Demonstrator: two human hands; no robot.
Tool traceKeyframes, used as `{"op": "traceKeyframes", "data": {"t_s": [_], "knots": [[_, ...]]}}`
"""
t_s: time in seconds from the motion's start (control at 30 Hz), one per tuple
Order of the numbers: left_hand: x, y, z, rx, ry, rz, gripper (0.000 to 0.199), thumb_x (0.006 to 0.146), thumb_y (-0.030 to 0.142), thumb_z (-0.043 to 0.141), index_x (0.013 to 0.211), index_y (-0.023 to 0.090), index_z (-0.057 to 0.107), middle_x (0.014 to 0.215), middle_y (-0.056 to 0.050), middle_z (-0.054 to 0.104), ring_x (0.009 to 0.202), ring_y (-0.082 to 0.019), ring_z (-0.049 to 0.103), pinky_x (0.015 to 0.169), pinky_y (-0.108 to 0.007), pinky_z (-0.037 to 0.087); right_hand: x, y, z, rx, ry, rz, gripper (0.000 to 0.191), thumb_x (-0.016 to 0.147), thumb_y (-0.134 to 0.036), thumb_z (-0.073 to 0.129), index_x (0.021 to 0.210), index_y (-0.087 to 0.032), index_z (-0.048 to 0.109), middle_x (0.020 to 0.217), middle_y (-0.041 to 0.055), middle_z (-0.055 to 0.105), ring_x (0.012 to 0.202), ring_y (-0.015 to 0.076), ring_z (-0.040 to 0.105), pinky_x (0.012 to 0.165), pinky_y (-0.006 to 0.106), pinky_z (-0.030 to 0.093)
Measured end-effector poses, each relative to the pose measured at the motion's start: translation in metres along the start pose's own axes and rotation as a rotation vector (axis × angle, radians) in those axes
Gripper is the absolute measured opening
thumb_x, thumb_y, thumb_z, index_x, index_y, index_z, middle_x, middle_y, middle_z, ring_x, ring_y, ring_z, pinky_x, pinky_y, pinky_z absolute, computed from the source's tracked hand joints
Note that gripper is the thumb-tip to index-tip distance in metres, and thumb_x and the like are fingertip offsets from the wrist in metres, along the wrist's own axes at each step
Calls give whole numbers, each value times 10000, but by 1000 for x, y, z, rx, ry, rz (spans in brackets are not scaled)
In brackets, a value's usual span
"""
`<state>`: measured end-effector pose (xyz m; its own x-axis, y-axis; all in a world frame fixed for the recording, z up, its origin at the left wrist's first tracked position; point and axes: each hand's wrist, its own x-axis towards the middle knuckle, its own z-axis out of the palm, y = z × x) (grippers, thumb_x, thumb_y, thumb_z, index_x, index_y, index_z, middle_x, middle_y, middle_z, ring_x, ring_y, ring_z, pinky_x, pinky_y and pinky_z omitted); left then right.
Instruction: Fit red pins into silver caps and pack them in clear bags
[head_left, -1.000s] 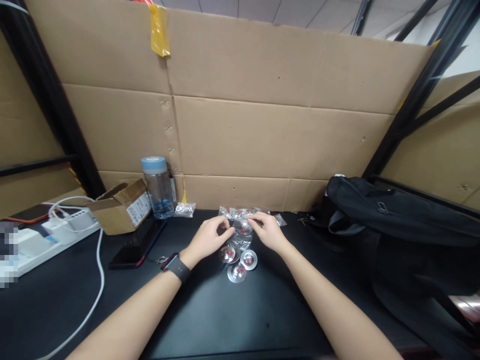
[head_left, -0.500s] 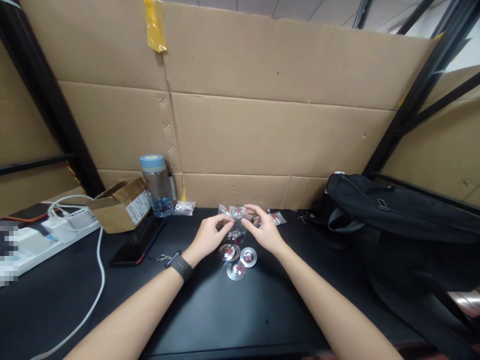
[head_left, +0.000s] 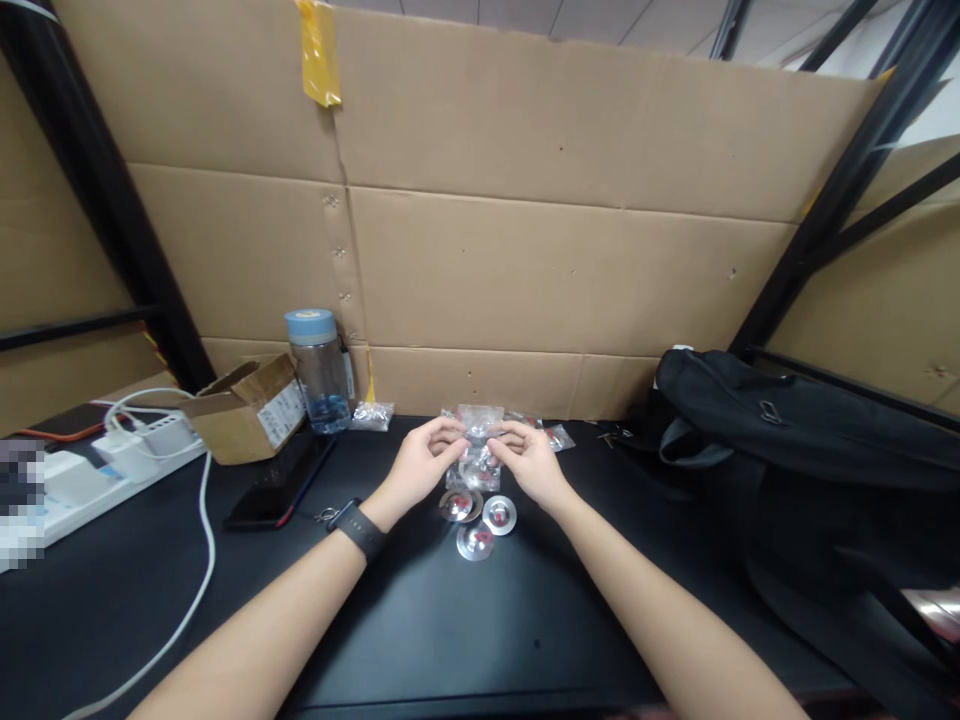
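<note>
Between my hands a small clear plastic bag (head_left: pixel 480 476) is spread, with something shiny at its middle that I cannot make out. My left hand (head_left: pixel 424 460) is closed, thumb and fingertips pinching the bag's left edge. On the opposite edge my right hand (head_left: pixel 531 462) pinches in the same way. Just below the bag lie several shiny round metal discs with domed middles and red marks, among them a right disc (head_left: pixel 499 516), a front disc (head_left: pixel 475 542) and a left disc (head_left: pixel 454 506) overlapping another. More clear packets (head_left: pixel 559 438) lie behind my right hand.
On the left stand a blue-lidded bottle (head_left: pixel 319 375), an open cardboard box (head_left: pixel 244 415), a dark phone (head_left: pixel 270 495) and a white power strip (head_left: pixel 71 505) with a cable. A black backpack (head_left: pixel 810 450) fills the right side. A cardboard wall (head_left: pixel 480 280) closes the back.
The plastic bag now shows flatter and wider between my hands. My right fingers have come down to its edge, and my left fingers have closed nearer to it. The discs lie unmoved.
</note>
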<state>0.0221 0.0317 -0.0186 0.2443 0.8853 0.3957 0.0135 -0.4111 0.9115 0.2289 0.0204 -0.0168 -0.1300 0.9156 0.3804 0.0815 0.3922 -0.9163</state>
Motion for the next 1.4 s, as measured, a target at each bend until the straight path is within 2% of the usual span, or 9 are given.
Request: {"op": "traceKeyframes", "data": {"t_s": [0.13, 0.23, 0.37, 0.5, 0.67, 0.9, 1.1, 1.3, 1.4], "knots": [[0, 1, -1, -30, 62, -99, 316, 790, 404, 771, 950, 138, 710, 856, -81, 760, 782, -193, 725, 737, -289, 587, -1, 0, -2, 29, 8, 41, 350, 797, -425, 766, 1033, -184, 670, 730, 30, 731, 624, 183, 688, 665, 315, 544], [-1, 3, -1, -89, 39, -152, 330, 790, 417, 771, 938, 126, 722, 832, -85, 763, 765, -191, 722, 715, -281, 578, -1, -1, -2, 57, 11, 80, 324, 828, -456, 726, 985, -179, 668, 704, 29, 721, 582, 172, 672, 605, 291, 520], [-2, 4, -1, -114, -16, -166, 339, 796, 419, 773, 957, 125, 729, 815, -81, 762, 769, -188, 722, 742, -286, 578, -2, 1, -2, 76, -5, 54, 332, 762, -415, 799, 963, -190, 661, 797, 37, 734, 703, 186, 701, 676, 301, 553], [-4, 3, 1, -63, -63, -112, 330, 761, 365, 818, 975, 137, 714, 878, -84, 762, 834, -195, 725, 800, -299, 580, -4, 2, -2, 46, -68, 43, 385, 752, -398, 816, 1040, -185, 673, 813, 40, 748, 711, 181, 701, 703, 308, 556], [-7, 4, 6, -33, -113, -23, 314, 780, 346, 808, 980, 140, 682, 921, -93, 757, 871, -200, 727, 825, -315, 583, -6, -1, 1, -23, -142, 51, 318, 733, -430, 830, 848, -149, 733, 787, 67, 754, 713, 196, 708, 684, 303, 548], [-6, 9, 5, -11, -38, -6, 268, 800, 357, 781, 943, 137, 729, 927, -103, 775, 862, -219, 738, 783, -315, 602, -10, -5, 4, -28, -256, 109, 353, 839, -485, 721, 791, -136, 745, 702, 54, 728, 613, 169, 664, 627, 293, 523], [-6, 10, -2, 0, -128, -109, 344, 783, 369, 787, 1018, 126, 724, 927, -113, 767, 735, -194, 725, 582, -256, 588, -9, -2, 9, 69, -60, 50, 319, 763, -449, 801, 902, -173, 719, 762, 27, 710, 635, 160, 644, 616, 283, 521], [-7, 11, -2, -71, -116, -40, 527, 781, 316, 793, 1234, 207, 545, 1045, -81, 731, 641, -125, 696, 589, -247, 596, -7, -5, 6, 81, 43, 74, 356, 745, -501, 804, 803, -163, 710, 681, 30, 689, 592, 152, 595, 587, 273, 467], [-8, 10, -3, -56, -84, 29, 400, 819, 316, 757, 1150, 213, 558, 1152, -86, 699, 718, -139, 719, 657, -272, 617, -7, -3, 3, 101, 73, 101, 385, 774, -540, 769, 780, -165, 683, 644, 18, 665, 563, 144, 572, 571, 268, 450]]}}
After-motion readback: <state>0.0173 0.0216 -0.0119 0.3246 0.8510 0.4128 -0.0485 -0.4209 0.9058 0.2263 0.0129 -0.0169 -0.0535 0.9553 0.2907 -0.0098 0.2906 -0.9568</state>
